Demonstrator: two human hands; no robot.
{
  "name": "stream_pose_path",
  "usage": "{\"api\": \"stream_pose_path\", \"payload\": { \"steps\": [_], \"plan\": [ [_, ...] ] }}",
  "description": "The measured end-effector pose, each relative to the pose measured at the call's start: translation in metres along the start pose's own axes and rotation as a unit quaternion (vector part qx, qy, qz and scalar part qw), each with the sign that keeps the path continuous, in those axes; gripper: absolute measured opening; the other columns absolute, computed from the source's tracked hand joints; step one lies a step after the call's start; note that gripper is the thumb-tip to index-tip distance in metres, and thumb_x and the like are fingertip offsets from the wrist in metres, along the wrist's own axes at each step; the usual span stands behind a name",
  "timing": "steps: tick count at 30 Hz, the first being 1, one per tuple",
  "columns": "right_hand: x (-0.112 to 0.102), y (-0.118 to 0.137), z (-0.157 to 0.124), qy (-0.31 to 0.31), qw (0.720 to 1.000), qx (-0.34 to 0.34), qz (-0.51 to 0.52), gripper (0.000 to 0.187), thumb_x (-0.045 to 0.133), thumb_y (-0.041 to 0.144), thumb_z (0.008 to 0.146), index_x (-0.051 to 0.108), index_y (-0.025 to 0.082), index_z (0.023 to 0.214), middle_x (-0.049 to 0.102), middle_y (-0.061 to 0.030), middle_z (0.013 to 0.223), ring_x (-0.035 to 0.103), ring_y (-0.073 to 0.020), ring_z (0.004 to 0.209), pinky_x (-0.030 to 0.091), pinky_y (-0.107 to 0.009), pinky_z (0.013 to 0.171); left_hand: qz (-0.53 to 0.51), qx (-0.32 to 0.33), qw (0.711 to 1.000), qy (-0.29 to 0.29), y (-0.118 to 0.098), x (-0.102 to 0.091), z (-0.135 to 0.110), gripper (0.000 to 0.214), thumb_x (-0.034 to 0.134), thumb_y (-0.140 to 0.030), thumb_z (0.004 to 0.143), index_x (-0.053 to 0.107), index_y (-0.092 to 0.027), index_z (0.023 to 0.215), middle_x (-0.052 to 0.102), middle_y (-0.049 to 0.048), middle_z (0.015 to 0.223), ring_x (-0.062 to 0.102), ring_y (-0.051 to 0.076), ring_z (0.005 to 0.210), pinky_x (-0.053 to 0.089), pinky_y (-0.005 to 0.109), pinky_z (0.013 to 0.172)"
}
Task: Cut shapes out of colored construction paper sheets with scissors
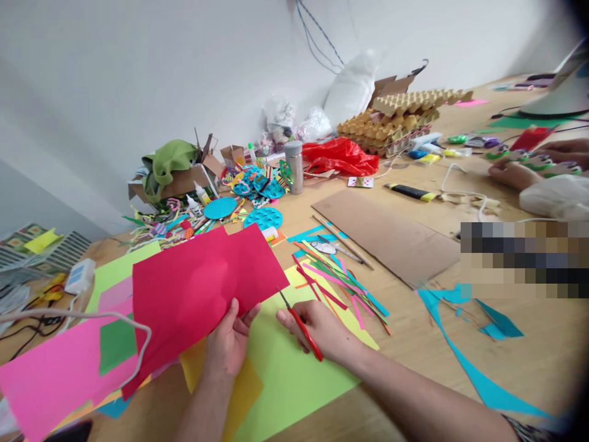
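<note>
My left hand (229,344) pinches the near edge of a red paper sheet (197,285) and holds it up over the table. My right hand (322,331) is closed round red-handled scissors (301,325), whose blades point up toward the sheet's right edge. Under both hands lie a lime green sheet (289,368) and a yellow sheet (243,387). To the right of the scissors sits a pile of thin coloured paper strips (340,282).
A pink sheet (50,374) lies at left under a white cable (92,316). A cardboard panel (386,233), egg trays (396,116), a metal bottle (294,166) and craft clutter sit farther back. Teal scraps (478,374) lie right. Another person's hands (534,162) rest at far right.
</note>
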State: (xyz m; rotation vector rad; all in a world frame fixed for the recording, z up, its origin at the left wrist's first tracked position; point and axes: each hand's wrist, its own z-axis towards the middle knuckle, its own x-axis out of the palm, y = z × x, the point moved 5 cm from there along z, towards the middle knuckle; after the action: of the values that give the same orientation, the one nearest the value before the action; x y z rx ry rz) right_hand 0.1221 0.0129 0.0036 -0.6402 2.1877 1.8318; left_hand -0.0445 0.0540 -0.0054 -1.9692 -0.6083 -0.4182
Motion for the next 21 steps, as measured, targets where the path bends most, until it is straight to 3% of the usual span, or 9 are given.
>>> {"api": "stream_pose_path", "payload": {
  "steps": [11,21],
  "plan": [
    [0.002,-0.012,0.002,0.027,0.994,0.048,0.091,0.058,0.044,0.072,0.079,0.051,0.017,0.061,0.052,0.0007,0.043,0.048,-0.0095,0.037,0.036,-0.019,0.039,-0.023,-0.012,1.0,0.009,-0.001,-0.001,-0.003,0.03,0.05,-0.013,0.088,0.061,-0.013,0.116,0.074,0.0111,0.086,0.071,0.021,0.071,0.059,0.035,0.075],
    [-0.011,0.005,-0.002,0.036,0.988,0.09,0.121,0.058,0.044,0.071,0.079,0.05,0.017,0.059,0.051,0.0012,0.04,0.044,-0.0075,0.034,0.035,-0.018,0.038,-0.046,0.006,0.999,-0.004,-0.002,-0.001,0.0,0.029,0.056,-0.011,0.084,0.063,-0.014,0.113,0.072,0.0107,0.095,0.071,0.022,0.081,0.059,0.036,0.077]
  ]
}}
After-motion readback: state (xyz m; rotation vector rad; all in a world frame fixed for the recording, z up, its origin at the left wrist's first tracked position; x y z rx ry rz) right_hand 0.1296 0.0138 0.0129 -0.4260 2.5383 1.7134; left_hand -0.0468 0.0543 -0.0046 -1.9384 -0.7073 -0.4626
